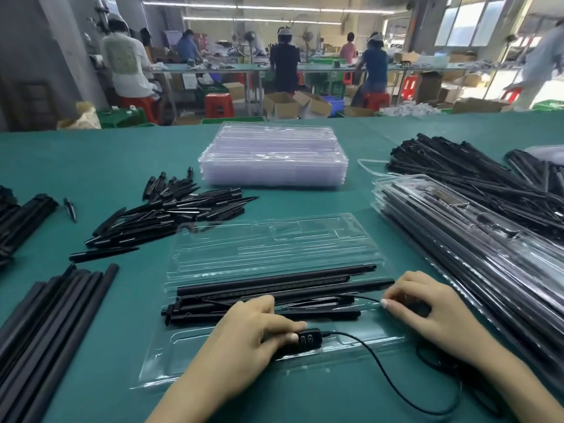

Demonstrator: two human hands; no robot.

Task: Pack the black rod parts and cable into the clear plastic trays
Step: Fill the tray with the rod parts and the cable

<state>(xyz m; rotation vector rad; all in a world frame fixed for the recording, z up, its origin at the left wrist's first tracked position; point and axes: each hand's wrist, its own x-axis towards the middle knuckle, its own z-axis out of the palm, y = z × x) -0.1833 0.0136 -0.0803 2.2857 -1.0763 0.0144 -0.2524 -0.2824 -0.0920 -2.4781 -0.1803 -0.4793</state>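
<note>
Near desk's front edge: left hand [253, 328] gripped cable's [375, 358] controller [306, 338]; right hand [427, 309] pinched thin lead. Cable looked limp, light; best held at controller.

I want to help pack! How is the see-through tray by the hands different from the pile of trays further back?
The open tray is a single one lying open flat; the stack of empty trays is many piled together. The open tray holds black rods, with the left hand pressing a cable controller into it; the stack holds nothing. Both are clear plastic on the green table.
</note>
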